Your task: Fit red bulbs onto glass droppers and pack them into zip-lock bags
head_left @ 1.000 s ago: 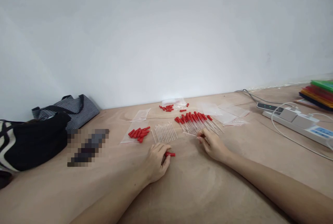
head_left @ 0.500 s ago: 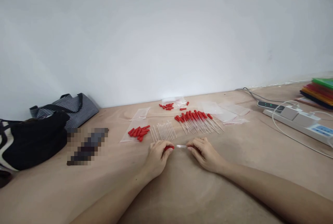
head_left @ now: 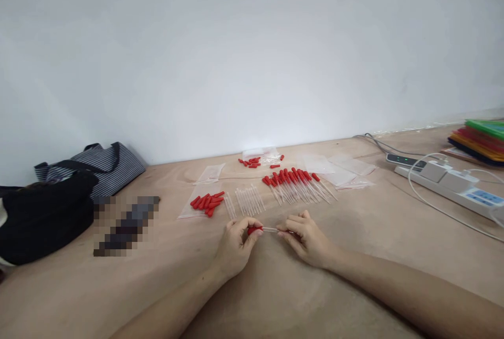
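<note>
Between thumb and fingers, my left hand (head_left: pixel 238 242) pinches a red rubber dropper bulb (head_left: pixel 255 230). My right hand (head_left: pixel 305 238) is closed on a thin clear dropper tube (head_left: pixel 270 229), whose left end meets the bulb's open end. Whether the tube sits inside the bulb I cannot tell. Just beyond my hands lie loose clear tubes (head_left: pixel 250 200) in a row. A heap of red bulbs (head_left: pixel 207 202) rests on a plastic bag to their left. To the right, several droppers with red bulbs fitted (head_left: pixel 299 184) lie side by side.
More red bulbs (head_left: pixel 250 162) lie near the wall by clear bags. Flat zip bags (head_left: pixel 346 171) are at the back right. A white power strip (head_left: pixel 452 187) with cables stands at right, near coloured folders (head_left: pixel 480 142). A black bag (head_left: pixel 47 218) and a striped bag (head_left: pixel 118 168) occupy the left.
The tube in my right hand has moved left, closing the gap to the red bulb in my left hand. The view has shifted slightly.
</note>
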### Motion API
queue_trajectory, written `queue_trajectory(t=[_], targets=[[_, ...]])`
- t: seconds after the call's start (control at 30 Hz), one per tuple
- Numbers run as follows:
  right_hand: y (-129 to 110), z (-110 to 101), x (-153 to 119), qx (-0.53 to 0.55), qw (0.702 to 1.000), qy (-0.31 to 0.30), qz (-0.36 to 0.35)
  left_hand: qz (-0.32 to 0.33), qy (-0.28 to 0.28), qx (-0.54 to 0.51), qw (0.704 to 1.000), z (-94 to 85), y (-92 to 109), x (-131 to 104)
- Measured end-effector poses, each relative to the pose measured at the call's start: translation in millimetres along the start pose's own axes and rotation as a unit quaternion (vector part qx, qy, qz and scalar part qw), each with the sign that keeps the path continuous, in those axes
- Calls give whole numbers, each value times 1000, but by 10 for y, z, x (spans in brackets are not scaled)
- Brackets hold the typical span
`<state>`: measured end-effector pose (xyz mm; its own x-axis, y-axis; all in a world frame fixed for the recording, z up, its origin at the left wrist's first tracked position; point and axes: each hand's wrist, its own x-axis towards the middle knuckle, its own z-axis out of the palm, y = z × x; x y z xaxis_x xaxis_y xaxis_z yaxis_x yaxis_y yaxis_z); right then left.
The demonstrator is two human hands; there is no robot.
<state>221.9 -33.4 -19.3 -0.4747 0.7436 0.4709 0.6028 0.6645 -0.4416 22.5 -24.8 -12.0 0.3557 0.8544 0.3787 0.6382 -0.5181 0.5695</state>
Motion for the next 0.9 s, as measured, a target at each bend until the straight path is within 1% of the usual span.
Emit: queue_trajectory(t=[0.2, 0.3, 0.47, 0.67, 0.8, 0.9], targets=[[50, 38, -7, -77, 994, 29, -75, 13, 4, 24, 1000, 24, 11, -6], [48, 26, 4, -91, 991, 40, -92, 33, 3, 26, 999, 30, 17, -8], [13, 18, 43, -83, 993, 41, -72, 43, 9, 22, 999, 26, 14, -14], [-7, 75, 80, -101, 993, 28, -55, 41, 6, 0, 999, 37, 9, -26], [-25, 110, 82, -107, 994, 4, -36, 44, 10, -2, 999, 41, 11, -27], [-21, 97, 95, -96, 995, -26, -14, 46, 9, 2, 999, 32, 3, -10]])
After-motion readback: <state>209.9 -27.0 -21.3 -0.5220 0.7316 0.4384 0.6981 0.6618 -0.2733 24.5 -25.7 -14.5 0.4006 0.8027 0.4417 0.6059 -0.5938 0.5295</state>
